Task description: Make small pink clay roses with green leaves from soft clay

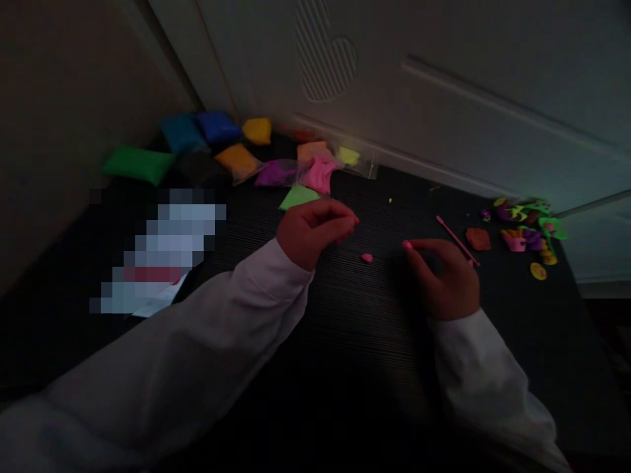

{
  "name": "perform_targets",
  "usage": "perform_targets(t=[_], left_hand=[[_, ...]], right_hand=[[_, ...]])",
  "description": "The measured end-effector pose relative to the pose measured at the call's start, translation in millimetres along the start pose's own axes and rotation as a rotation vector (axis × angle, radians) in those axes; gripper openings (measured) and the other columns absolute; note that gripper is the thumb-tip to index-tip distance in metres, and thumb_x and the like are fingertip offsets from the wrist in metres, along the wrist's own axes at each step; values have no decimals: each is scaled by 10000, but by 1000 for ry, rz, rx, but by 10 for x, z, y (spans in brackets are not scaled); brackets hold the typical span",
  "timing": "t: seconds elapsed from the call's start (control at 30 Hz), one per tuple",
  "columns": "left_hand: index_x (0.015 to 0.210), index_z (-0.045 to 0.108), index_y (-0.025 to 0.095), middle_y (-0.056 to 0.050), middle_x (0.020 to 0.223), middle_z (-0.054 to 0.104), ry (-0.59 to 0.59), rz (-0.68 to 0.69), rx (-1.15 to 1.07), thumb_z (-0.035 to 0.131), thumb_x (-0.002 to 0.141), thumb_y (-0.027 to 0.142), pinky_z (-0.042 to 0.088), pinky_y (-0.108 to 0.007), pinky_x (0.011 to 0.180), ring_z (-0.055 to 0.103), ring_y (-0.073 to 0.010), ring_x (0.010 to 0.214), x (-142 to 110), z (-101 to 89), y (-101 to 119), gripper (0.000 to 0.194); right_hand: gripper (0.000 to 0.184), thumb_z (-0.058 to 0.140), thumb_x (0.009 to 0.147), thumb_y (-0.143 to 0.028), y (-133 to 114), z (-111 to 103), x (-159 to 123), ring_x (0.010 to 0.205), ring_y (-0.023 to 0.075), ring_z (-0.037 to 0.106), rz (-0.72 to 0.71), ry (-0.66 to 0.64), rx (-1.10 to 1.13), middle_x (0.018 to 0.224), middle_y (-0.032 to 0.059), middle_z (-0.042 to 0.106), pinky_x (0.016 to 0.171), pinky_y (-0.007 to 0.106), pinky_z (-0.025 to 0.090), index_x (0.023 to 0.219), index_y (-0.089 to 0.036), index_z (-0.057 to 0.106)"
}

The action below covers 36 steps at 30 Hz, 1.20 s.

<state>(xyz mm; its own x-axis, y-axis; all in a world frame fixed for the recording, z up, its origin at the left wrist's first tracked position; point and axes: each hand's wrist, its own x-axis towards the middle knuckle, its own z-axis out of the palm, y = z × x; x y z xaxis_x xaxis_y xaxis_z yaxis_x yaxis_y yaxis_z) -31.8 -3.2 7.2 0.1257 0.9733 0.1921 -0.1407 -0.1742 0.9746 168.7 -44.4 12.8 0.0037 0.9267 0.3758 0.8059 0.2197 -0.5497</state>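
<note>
Between the two hands in the head view, a small pink lump [367,258] lies on the dark tabletop [355,322], apart from both and somewhat nearer to the left. The right hand [448,279] pinches a tiny pink bit [407,244] between thumb and forefinger, its tips pointing toward the lump from the right. The left hand [315,226] has its fingers curled and its tips drawn together, beyond the lump and to its left; whether anything is held between them I cannot tell. Both forearms wear pale long sleeves [493,374].

To the right of the right hand lie a thin pink stick [456,239], set at a slant, and a reddish-brown lump [477,239] just beside it. Farther right, a cluster of small coloured pieces [532,220] in green, purple, yellow and pink sits near the table's edge, with a round yellow disc [538,270] in front. A yellow speck [390,200] rests beyond the hands.

Just behind the left hand is a light green packet [297,198]; past it, a pink packet [320,174] and a purple packet [277,173] lie side by side. More packets, among them a blue packet [219,126] and a green packet [139,164], spread toward the far left corner. A pixelated pale sheet [167,246] lies left of the left hand.
</note>
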Motion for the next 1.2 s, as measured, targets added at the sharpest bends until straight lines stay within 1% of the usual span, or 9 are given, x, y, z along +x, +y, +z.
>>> perform_targets(t=[0.07,0.1,0.23,0.37,0.43,0.57,0.73,0.87,1.2], left_hand=[[698,595,131,13,625,574,147,122,261,538,682,212,402,-202,520,506,-71,546,35,-50,-7,100],[708,599,131,5,648,582,187,184,404,536,681,215,410,-216,550,514,-82,577,50,-73,-9,109],[789,610,150,-17,758,610,211,384,901,532,669,197,391,-302,759,527,-142,773,95,-148,-45,151],[884,596,175,-33,898,598,121,306,1139,479,708,225,354,-348,809,499,-181,878,109,-185,-99,217],[916,584,206,-27,926,586,100,234,1214,465,725,293,357,-367,785,479,-205,901,97,-177,-112,242],[940,557,225,-41,937,554,122,185,1327,518,667,421,362,-380,750,451,-249,916,82,-157,-124,339],[886,545,158,-67,892,553,48,152,1358,475,706,343,370,-322,766,484,-208,858,126,-204,-135,267],[976,511,159,-88,935,533,-11,154,1442,492,686,403,358,-327,792,474,-224,892,130,-212,-90,379],[822,558,133,-115,815,556,23,176,1517,375,752,241,374,-350,742,502,-234,814,80,-117,-7,223]], right_hand=[[179,538,718,-308,74,46,26,833,155,537,-57,-25,-106,833,33,614,785,319,401,826,-190,618],[184,532,719,-317,102,68,34,828,158,535,-71,-51,-141,826,37,614,781,319,400,816,-188,621],[218,502,728,-349,164,116,42,831,179,529,-66,-114,-242,843,46,610,779,348,391,816,-196,630],[226,499,719,-336,171,113,25,867,199,519,-46,-156,-260,902,44,605,768,368,386,864,-216,623],[232,496,717,-324,166,112,20,871,202,518,-28,-151,-259,914,43,605,767,372,384,885,-219,616],[252,467,736,-325,155,118,20,882,199,517,-21,-151,-233,924,44,606,771,367,379,925,-217,593],[237,454,745,-321,148,129,10,863,191,525,-32,-124,-198,893,49,611,758,350,384,900,-211,597],[225,449,749,-308,135,130,3,833,181,532,-45,-84,-174,863,51,610,748,342,386,878,-209,605],[186,475,720,-244,101,129,-1,834,186,529,-87,48,-86,844,57,601,757,362,378,830,-199,618]])
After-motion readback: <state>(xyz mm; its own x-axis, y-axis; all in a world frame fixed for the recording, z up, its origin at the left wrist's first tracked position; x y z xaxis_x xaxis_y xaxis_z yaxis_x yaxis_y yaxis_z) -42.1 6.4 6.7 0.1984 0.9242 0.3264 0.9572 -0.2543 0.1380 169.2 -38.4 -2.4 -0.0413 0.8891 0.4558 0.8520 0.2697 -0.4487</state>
